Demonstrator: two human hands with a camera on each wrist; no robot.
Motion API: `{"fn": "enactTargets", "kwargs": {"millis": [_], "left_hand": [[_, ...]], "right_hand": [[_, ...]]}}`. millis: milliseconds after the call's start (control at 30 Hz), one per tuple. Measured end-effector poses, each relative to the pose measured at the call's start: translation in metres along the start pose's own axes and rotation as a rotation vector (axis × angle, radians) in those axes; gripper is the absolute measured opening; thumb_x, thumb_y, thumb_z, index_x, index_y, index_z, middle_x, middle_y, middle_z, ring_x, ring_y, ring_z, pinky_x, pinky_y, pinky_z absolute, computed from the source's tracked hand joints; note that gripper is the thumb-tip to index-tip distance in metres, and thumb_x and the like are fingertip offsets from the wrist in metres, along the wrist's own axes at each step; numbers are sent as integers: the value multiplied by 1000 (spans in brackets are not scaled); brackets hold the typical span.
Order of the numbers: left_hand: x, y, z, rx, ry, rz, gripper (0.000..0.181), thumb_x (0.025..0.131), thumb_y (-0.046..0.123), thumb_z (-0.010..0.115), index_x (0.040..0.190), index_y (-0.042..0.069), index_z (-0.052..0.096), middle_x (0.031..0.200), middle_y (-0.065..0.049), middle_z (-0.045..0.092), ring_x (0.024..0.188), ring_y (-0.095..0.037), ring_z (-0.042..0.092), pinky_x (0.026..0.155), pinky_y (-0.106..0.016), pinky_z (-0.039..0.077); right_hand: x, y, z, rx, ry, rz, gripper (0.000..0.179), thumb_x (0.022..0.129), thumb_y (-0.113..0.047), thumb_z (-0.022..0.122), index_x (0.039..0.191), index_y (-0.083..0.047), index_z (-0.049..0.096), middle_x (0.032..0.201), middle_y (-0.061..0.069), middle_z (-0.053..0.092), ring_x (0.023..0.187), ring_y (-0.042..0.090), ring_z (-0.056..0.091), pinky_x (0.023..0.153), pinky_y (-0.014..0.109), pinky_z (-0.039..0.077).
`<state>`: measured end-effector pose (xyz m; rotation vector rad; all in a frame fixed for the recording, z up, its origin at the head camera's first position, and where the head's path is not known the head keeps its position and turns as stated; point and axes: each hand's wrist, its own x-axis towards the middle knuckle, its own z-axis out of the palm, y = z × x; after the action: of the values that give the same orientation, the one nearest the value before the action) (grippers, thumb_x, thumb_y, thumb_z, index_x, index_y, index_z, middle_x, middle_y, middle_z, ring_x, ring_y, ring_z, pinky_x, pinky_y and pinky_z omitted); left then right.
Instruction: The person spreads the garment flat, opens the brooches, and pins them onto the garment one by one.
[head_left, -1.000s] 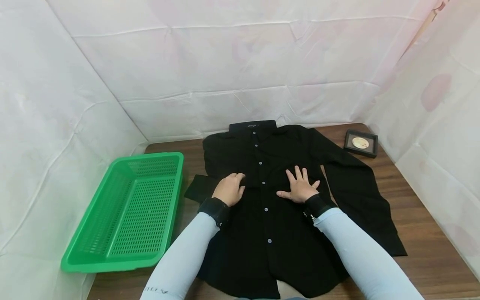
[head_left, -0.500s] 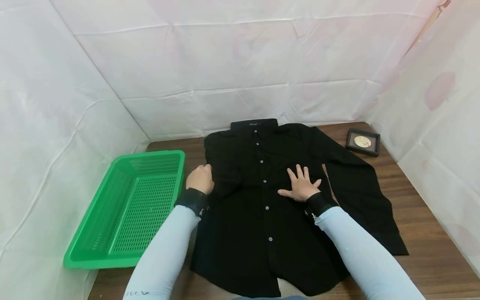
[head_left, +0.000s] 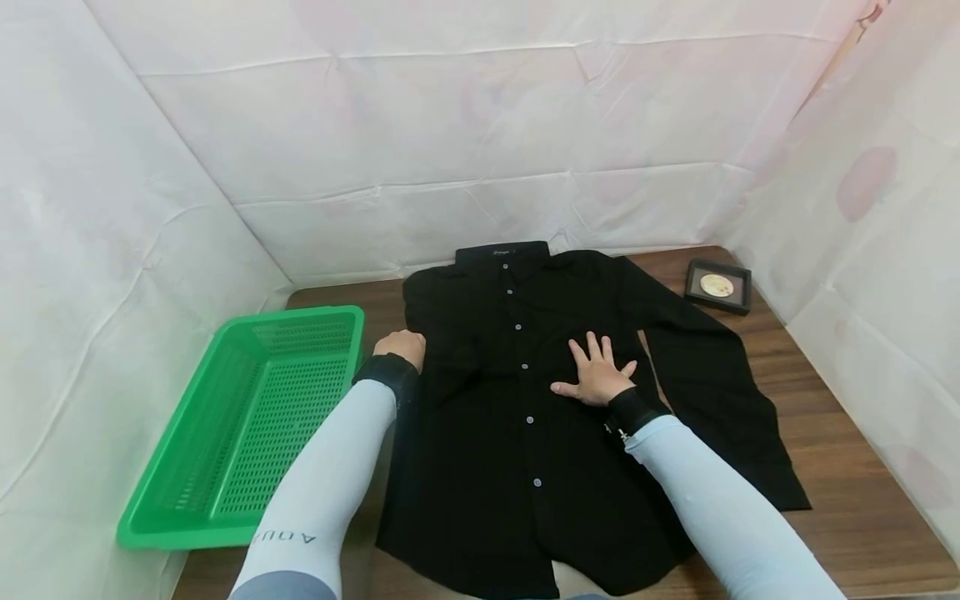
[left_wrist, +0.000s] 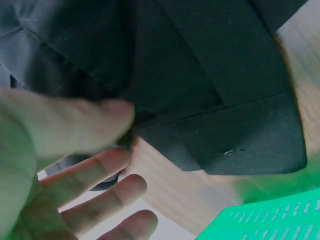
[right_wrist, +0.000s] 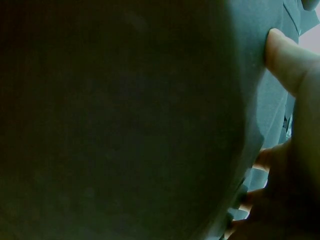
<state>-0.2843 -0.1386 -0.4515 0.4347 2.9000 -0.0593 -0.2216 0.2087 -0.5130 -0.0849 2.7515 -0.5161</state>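
Observation:
A black button-up shirt (head_left: pixel 472 450) lies front side up, its collar toward the back wall. My left hand (head_left: pixel 401 345) is at the shirt's left edge in the head view. In the left wrist view, that hand's thumb and forefinger pinch a bit of the black cloth, while its other fingers are loosely extended. Beside them a cuff-like folded end (left_wrist: pixel 250 145) of the cloth hangs over or lies near the wood. Spread flat, my right hand (head_left: pixel 597 377) rests on the shirt front, right of the buttons. One sleeve (head_left: pixel 712 392) extends down on the right.
On the left stands a green plastic basket (head_left: pixel 356 367) with slotted walls, close to my left forearm. A small black-framed box (head_left: pixel 717 286) with a round cream piece sits at the back right of the wooden table (head_left: pixel 832 450). White sheets hang around three sides.
My left hand has moved left from the shirt front to its side edge. The sleeve end that stuck out there is out of sight in the head view. My right hand stays put.

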Motion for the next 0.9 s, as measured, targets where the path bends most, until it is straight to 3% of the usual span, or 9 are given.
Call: {"fn": "enactTargets", "kwargs": {"millis": [200, 333, 467, 633, 900], "left_hand": [[3, -3, 10, -18, -3, 6, 21, 84, -1, 65, 65, 8, 63, 60, -7, 58, 54, -22, 56, 51, -40, 49], [1, -4, 16, -37, 0, 8, 5, 84, -2, 65, 87, 1, 61, 66, -10, 58, 57, -23, 56, 53, -41, 50], [0, -4, 20, -50, 18, 2, 25, 85, -1, 64, 106, -2, 51, 69, -12, 55, 60, -26, 57, 57, -42, 51], [-1, -2, 16, -94, 6, -22, 32, 86, 2, 65, 112, -3, 47, 76, -17, 60, 65, -29, 61, 61, -44, 53], [-2, -14, 16, -180, -38, -122, 41, 86, 8, 64, 119, -7, 44, 86, -22, 63, 74, -34, 64, 67, -47, 54]], "right_hand": [[-1, -2, -2, -2, 0, -1, 99, 85, -65, 57, 155, -13, 12, 158, 22, -8, 141, 47, -11, 91, 83, 0], [-2, -3, -2, -5, -3, -4, 98, 85, -65, 57, 155, -13, 12, 158, 22, -8, 141, 47, -11, 91, 83, 0], [-1, -1, -2, 2, 5, -4, 98, 85, -64, 57, 155, -13, 12, 158, 22, -8, 141, 47, -11, 91, 83, 0], [0, 0, -1, 3, 16, -5, 98, 85, -65, 57, 155, -13, 13, 158, 22, -7, 141, 47, -11, 91, 83, 0], [-2, -1, -2, 10, 16, -2, 97, 86, -63, 58, 155, -12, 13, 158, 22, -7, 141, 47, -11, 91, 83, 0]]}}
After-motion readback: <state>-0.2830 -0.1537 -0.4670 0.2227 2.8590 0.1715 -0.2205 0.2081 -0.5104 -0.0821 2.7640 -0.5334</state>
